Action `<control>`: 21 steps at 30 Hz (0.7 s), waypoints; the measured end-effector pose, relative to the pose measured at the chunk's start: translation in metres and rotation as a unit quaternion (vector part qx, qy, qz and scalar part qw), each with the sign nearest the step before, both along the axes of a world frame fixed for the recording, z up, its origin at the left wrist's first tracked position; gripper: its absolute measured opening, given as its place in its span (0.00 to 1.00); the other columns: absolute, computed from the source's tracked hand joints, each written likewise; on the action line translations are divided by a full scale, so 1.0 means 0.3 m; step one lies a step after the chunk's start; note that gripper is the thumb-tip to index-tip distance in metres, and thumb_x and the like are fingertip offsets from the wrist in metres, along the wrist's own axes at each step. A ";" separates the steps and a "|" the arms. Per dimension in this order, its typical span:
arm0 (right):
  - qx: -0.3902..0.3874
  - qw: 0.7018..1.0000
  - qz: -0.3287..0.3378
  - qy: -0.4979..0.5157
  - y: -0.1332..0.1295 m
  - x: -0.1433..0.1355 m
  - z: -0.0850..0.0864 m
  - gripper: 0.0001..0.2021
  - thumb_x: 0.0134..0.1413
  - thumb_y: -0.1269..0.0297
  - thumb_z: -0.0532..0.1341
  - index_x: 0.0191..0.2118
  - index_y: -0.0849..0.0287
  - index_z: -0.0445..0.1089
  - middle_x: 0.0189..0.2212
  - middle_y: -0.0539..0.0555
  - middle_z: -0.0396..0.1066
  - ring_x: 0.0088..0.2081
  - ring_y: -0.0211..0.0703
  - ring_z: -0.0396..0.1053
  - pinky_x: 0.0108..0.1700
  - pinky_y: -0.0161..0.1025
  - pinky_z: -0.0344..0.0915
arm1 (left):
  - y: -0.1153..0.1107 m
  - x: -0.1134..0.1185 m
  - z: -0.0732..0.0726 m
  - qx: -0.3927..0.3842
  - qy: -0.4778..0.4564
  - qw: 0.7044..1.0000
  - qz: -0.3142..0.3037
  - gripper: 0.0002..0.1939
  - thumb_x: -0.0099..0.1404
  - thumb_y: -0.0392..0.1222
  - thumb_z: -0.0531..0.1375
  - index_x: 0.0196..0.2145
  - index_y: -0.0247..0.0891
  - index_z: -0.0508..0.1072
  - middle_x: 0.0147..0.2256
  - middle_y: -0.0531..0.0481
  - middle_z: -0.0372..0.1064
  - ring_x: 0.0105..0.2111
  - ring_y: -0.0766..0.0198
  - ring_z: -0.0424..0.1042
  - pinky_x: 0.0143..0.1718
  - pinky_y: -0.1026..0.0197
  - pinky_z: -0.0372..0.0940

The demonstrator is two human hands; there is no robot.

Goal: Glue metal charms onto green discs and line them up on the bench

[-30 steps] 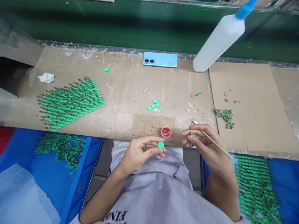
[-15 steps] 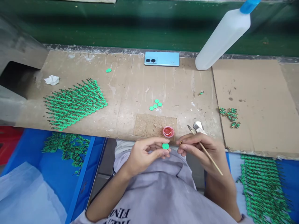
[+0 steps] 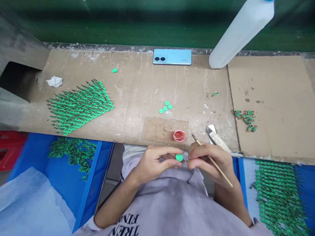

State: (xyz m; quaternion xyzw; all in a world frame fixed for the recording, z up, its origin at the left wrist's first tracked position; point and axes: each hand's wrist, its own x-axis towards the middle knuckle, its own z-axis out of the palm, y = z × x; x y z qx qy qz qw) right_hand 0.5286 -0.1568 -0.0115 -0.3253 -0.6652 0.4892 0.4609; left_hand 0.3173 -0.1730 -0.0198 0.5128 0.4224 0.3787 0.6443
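Between its thumb and fingers my left hand (image 3: 157,164) pinches a small round green disc (image 3: 179,158), its flat face turned up. My right hand (image 3: 211,159) is close beside it, closed round a thin paintbrush (image 3: 220,171) that slants across the fingers, bristles pointing away from me. A tiny gold-coloured piece, too small to name, shows at the right fingertips near the disc's edge. Just beyond both hands stands a small cup of red liquid (image 3: 179,135) on a brown board (image 3: 157,129). Several loose green discs (image 3: 164,108) lie behind the board.
Rows of green discs with dark stems (image 3: 81,106) cover the left of the table. At right are a utility knife (image 3: 218,137) and small green-and-gold pieces (image 3: 246,117). A blue phone (image 3: 176,57) and white bottle (image 3: 240,36) stand behind. Blue trays (image 3: 85,193) flank me.
My right hand has come closer to my left, so the tiny piece is now almost at the green disc. The camera view has shifted slightly.
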 end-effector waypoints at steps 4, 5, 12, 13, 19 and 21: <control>-0.017 0.999 0.020 -0.022 -0.013 0.019 -0.007 0.05 0.69 0.69 0.65 0.46 0.52 0.78 0.34 0.52 0.80 0.35 0.44 0.78 0.36 0.40 0.75 | -0.002 -0.007 -0.004 0.068 0.016 0.998 0.007 0.12 0.63 0.41 0.73 0.44 0.37 0.85 0.35 0.47 0.86 0.33 0.59 0.86 0.38 0.64 0.81; -0.027 0.999 0.013 -0.033 -0.018 0.025 -0.009 0.07 0.68 0.69 0.65 0.47 0.52 0.77 0.35 0.53 0.80 0.35 0.44 0.78 0.36 0.40 0.75 | -0.002 -0.009 -0.005 0.087 0.021 0.996 0.010 0.11 0.64 0.40 0.73 0.44 0.37 0.85 0.35 0.47 0.86 0.33 0.59 0.86 0.37 0.65 0.81; -0.031 0.999 -0.019 -0.030 -0.018 0.018 0.000 0.05 0.62 0.63 0.72 0.41 0.52 0.78 0.31 0.50 0.81 0.31 0.42 0.79 0.32 0.35 0.75 | 0.004 -0.012 -0.007 0.179 0.050 0.982 0.018 0.11 0.64 0.41 0.72 0.44 0.37 0.85 0.35 0.47 0.86 0.31 0.62 0.85 0.36 0.67 0.80; -0.028 0.999 -0.014 -0.026 -0.015 0.013 0.002 0.03 0.63 0.64 0.71 0.42 0.52 0.78 0.30 0.50 0.80 0.29 0.41 0.79 0.31 0.35 0.75 | 0.005 -0.011 -0.008 0.184 0.049 0.981 0.018 0.11 0.64 0.41 0.72 0.44 0.37 0.85 0.35 0.47 0.86 0.31 0.62 0.85 0.35 0.67 0.80; -0.032 0.999 -0.013 -0.016 -0.009 -0.002 -0.008 0.05 0.64 0.68 0.70 0.44 0.53 0.79 0.31 0.50 0.81 0.29 0.40 0.79 0.29 0.33 0.74 | 0.009 -0.009 -0.009 0.200 0.035 0.979 0.023 0.10 0.65 0.41 0.72 0.43 0.36 0.85 0.32 0.47 0.85 0.29 0.63 0.84 0.33 0.69 0.79; -0.023 0.999 -0.015 -0.020 -0.010 -0.005 -0.013 0.04 0.64 0.68 0.70 0.44 0.53 0.79 0.32 0.51 0.82 0.30 0.40 0.79 0.31 0.33 0.75 | 0.010 -0.008 -0.008 0.205 0.035 0.978 0.025 0.10 0.65 0.42 0.72 0.42 0.36 0.85 0.32 0.47 0.85 0.29 0.63 0.85 0.33 0.69 0.79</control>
